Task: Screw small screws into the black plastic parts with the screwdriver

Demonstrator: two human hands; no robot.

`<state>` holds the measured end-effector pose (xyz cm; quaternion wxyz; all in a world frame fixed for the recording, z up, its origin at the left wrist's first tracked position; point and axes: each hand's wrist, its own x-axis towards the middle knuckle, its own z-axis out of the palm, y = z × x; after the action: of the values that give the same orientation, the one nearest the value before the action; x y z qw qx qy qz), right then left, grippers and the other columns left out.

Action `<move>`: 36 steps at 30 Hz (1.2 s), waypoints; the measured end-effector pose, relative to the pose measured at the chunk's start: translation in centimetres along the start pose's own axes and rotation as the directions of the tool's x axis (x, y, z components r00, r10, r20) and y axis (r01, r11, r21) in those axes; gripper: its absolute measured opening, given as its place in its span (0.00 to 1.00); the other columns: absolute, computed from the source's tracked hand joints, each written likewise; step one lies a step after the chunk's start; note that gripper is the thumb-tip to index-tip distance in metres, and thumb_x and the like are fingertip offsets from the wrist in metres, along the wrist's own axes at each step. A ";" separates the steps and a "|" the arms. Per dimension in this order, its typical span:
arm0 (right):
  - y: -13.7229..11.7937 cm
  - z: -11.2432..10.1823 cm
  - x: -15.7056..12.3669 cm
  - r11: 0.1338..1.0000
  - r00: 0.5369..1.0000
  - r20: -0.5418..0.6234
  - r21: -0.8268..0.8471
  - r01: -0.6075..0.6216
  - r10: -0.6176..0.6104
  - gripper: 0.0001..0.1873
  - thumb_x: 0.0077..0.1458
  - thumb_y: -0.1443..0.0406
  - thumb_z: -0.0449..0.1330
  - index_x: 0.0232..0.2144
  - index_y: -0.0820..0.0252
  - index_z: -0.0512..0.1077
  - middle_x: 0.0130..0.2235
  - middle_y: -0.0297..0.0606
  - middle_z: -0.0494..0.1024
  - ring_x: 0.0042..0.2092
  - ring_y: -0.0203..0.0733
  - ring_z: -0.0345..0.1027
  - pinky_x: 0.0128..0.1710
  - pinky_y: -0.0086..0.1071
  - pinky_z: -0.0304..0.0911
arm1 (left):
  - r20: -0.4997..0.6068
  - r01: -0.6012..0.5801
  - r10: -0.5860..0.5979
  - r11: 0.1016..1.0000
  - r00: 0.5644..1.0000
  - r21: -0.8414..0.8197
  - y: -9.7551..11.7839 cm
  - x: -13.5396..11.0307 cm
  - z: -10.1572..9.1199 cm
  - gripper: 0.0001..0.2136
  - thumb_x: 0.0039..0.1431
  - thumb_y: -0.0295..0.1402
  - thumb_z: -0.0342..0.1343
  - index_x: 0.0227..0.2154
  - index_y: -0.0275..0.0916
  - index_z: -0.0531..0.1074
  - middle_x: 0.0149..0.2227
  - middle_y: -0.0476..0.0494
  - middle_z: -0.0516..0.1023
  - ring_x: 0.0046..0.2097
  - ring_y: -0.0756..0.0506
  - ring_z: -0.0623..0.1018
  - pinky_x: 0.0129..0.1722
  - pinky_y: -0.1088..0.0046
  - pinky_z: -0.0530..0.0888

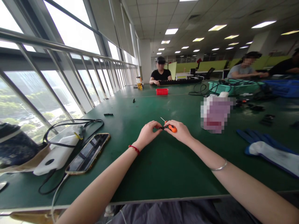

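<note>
A small orange-handled screwdriver (pixel 170 127) is held just above the middle of the counter (pixel 163 174), with its tip angled up and away and touching nothing. So by the look of it no real work has been started, and the tool is only being readied. The handle is wrapped by the right hand (pixel 181 132), grip fully closed. The left hand (pixel 147 134) is pinched shut on the black collar. A phone (pixel 87 154) is parked near the left edge, and a blue glove (pixel 263 146) lies toward the right edge.

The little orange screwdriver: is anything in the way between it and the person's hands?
Nothing visible. The right hand grips the screwdriver by its orange handle; the left hand pinches the black part beside that handle. The phone and gloves lie off to the sides.
</note>
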<state>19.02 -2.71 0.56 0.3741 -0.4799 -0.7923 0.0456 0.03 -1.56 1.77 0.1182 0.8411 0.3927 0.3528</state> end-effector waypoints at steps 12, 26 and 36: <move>0.0 -0.4 -0.1 0.993 0.989 0.096 0.043 0.106 -0.110 0.06 0.52 0.61 0.59 0.34 0.54 0.73 0.37 0.34 0.77 0.36 0.39 0.70 0.34 0.32 0.62 | 0.163 0.098 -0.061 0.968 0.985 -0.231 -0.7 0.2 -0.9 0.07 0.51 0.35 0.59 0.27 0.35 0.77 0.30 0.45 0.78 0.32 0.49 0.76 0.36 0.74 0.72; 0.8 0.3 0.0 0.991 0.995 0.090 0.132 0.035 -0.048 0.07 0.50 0.60 0.60 0.32 0.54 0.73 0.37 0.33 0.79 0.37 0.41 0.72 0.38 0.34 0.63 | 0.213 -0.288 0.226 0.898 0.950 0.332 0.7 0.0 -1.3 0.10 0.60 0.31 0.49 0.38 0.40 0.75 0.36 0.45 0.79 0.39 0.46 0.74 0.40 0.72 0.69; 0.3 0.5 0.0 0.992 0.998 0.063 0.129 -0.011 0.003 0.06 0.50 0.59 0.59 0.31 0.52 0.73 0.36 0.32 0.79 0.36 0.42 0.72 0.38 0.34 0.64 | 0.232 -0.428 0.361 0.726 0.903 0.537 0.8 0.3 -1.8 0.10 0.61 0.33 0.48 0.35 0.37 0.74 0.33 0.45 0.78 0.38 0.46 0.74 0.37 0.70 0.66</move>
<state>18.93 -2.44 0.08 0.3794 -0.4559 -0.7971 0.1132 -0.63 -2.07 3.63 -0.1979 0.9190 0.2854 0.1865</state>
